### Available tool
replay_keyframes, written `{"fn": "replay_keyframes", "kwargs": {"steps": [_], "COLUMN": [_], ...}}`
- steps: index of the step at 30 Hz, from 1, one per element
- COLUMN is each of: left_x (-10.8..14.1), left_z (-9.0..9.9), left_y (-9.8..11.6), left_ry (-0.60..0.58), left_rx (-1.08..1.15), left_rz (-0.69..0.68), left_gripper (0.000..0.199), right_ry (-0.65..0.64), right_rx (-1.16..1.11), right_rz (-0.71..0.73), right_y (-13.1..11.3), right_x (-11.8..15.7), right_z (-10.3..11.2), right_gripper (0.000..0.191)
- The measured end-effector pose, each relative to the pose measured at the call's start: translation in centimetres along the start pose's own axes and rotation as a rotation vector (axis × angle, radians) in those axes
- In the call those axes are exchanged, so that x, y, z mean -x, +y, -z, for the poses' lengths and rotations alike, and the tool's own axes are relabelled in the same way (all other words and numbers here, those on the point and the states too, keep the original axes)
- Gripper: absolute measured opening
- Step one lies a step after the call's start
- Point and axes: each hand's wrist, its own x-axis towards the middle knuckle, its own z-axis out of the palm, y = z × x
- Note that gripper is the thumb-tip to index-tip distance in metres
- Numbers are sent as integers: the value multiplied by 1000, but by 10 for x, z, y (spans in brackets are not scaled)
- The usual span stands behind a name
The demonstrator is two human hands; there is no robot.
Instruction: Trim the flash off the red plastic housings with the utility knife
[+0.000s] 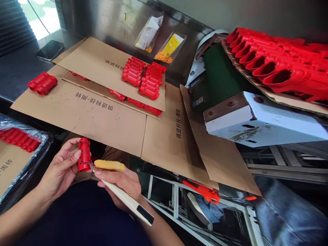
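Between the thumb and fingers of my left hand (60, 167) is a red plastic part (84, 155), held upright with its hollow, ribbed side facing me. My right hand (121, 179) is closed around a cream-handled knife (125, 201) with a black end. A yellow finger cot (109, 165) covers its index finger. The knife's short metal tip meets the lower right edge of the red part; my fingers partly hide the blade. Both hands are low, in front of the cardboard's near edge.
Red parts (133, 71) lie on stacked cardboard (123, 130), with a red pair (42, 83) at left. A plastic-lined box (47, 140) of parts stands lower left. More red parts (276, 65) sit on a green conveyor (222, 75). Bags (170, 48), a phone (50, 50) and orange-handled scissors (205, 192) are around.
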Motion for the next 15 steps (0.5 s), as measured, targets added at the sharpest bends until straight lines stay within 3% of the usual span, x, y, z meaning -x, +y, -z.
{"fn": "replay_keyframes", "kwargs": {"steps": [15], "left_x": [0], "left_z": [4], "left_y": [-4], "left_ry": [-112], "left_rx": [29], "left_rz": [-53], "left_gripper": [44], "right_ry": [-10], "right_rx": [-9], "right_rz": [63], "right_y": [6], "right_x": [1], "right_z": [-6], "right_gripper": [28]}}
